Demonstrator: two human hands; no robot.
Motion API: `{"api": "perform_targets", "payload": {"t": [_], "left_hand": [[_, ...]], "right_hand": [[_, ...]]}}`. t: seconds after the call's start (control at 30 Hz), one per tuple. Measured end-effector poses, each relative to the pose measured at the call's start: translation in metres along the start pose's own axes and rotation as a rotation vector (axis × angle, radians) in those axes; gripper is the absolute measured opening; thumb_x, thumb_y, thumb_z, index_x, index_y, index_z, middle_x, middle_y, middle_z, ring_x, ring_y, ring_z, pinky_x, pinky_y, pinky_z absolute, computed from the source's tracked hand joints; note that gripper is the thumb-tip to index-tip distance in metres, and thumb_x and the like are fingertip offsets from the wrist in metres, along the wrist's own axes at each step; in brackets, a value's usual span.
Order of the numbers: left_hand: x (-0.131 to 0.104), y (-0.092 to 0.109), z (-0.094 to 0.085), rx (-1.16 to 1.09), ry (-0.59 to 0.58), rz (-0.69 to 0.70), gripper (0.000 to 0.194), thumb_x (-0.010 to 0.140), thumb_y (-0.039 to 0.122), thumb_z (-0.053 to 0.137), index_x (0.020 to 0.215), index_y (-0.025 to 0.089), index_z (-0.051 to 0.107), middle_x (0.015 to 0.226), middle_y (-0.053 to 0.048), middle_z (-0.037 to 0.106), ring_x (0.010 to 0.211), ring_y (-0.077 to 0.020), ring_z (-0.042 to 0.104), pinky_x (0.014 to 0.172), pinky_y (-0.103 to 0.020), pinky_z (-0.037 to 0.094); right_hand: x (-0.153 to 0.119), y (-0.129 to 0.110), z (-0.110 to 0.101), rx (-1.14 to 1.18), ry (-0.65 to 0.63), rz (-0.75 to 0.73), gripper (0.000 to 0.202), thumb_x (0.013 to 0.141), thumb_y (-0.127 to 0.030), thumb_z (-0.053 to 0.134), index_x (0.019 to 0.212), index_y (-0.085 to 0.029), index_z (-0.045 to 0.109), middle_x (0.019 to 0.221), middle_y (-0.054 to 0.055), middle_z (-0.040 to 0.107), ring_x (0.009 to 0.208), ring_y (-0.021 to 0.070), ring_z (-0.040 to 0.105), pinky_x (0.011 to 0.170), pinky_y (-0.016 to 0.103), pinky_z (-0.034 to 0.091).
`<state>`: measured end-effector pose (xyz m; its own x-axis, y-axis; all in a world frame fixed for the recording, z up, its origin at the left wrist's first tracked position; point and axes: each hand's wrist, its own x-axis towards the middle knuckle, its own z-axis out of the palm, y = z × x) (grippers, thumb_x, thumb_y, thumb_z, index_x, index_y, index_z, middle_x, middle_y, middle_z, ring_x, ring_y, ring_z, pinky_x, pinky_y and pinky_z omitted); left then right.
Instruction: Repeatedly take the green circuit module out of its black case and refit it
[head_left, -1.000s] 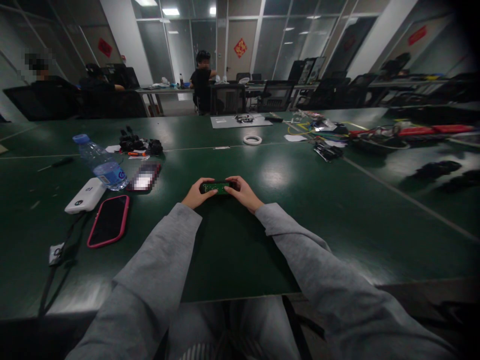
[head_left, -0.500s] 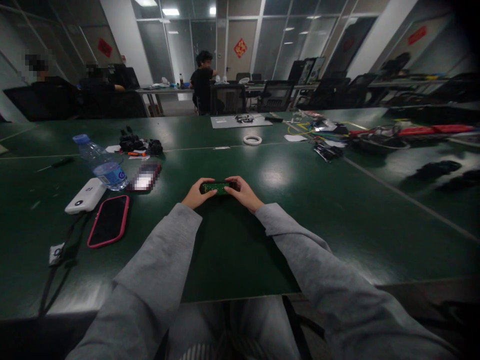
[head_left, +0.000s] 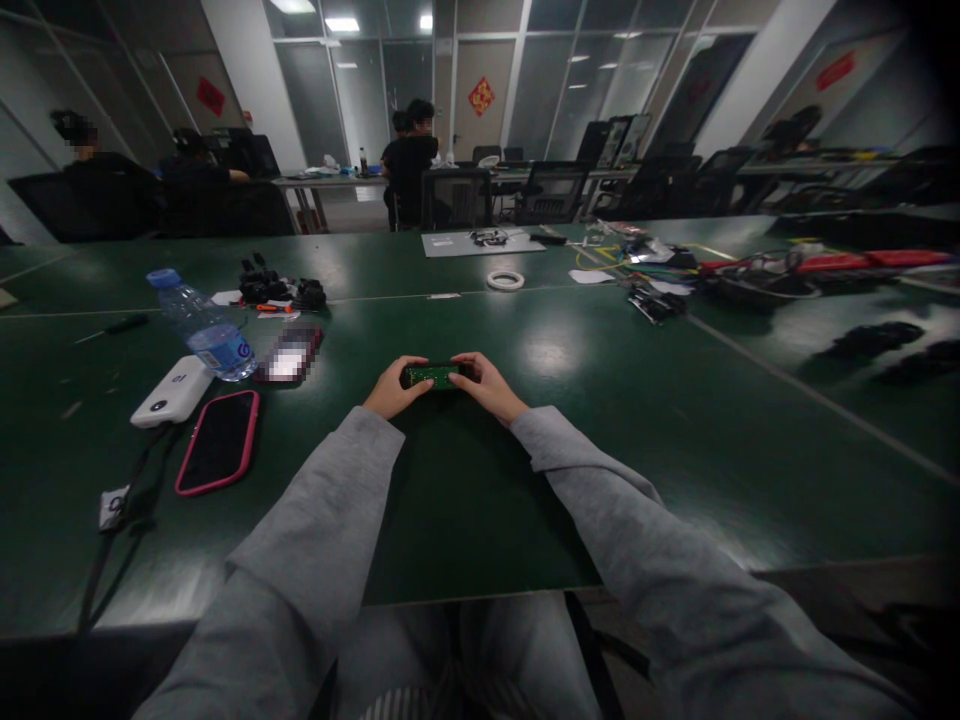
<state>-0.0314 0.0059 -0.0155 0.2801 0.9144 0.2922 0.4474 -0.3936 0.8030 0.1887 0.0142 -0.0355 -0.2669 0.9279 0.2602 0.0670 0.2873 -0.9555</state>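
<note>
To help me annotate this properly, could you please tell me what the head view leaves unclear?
All in the head view:
- Green circuit board: far side turned away, ends covered by left hand and right hand.
- Its markings: too small.
- Farther phone: screen pixelated.
- Black items at right: blurred, dark.

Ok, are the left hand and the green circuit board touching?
Touching. The head view shows the left hand gripping one end of the green circuit board, its thumb laid over the board's near edge.

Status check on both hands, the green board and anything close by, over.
Left hand, right hand: both gripping green board. Nothing visible blocking it. Bottle off left.
</note>
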Motion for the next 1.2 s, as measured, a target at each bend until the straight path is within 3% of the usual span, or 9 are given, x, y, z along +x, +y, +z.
{"api": "perform_targets", "payload": {"t": [0.7,1.2], "left_hand": [[-0.001,0.006,-0.005,0.013,-0.032,-0.004,0.040,0.078,0.034,0.063,0.115,0.020,0.057,0.117,-0.009,0.060,0.109,-0.0250,0.057,0.097,-0.046,0.044],[0.002,-0.002,-0.003,-0.050,-0.034,0.016,0.038,0.077,0.028,0.060,0.114,0.019,0.058,0.116,-0.008,0.060,0.109,-0.0240,0.057,0.099,-0.045,0.042]], "right_hand": [[-0.001,-0.007,-0.002,0.081,0.025,0.094,0.048,0.070,-0.036,0.075,0.111,-0.021,0.054,0.112,0.006,0.060,0.109,0.0190,0.056,0.100,0.042,0.044],[-0.002,-0.015,0.001,0.181,0.044,0.126,0.050,0.065,-0.032,0.078,0.106,-0.021,0.053,0.103,0.004,0.062,0.103,0.0183,0.059,0.098,0.042,0.046]]}}
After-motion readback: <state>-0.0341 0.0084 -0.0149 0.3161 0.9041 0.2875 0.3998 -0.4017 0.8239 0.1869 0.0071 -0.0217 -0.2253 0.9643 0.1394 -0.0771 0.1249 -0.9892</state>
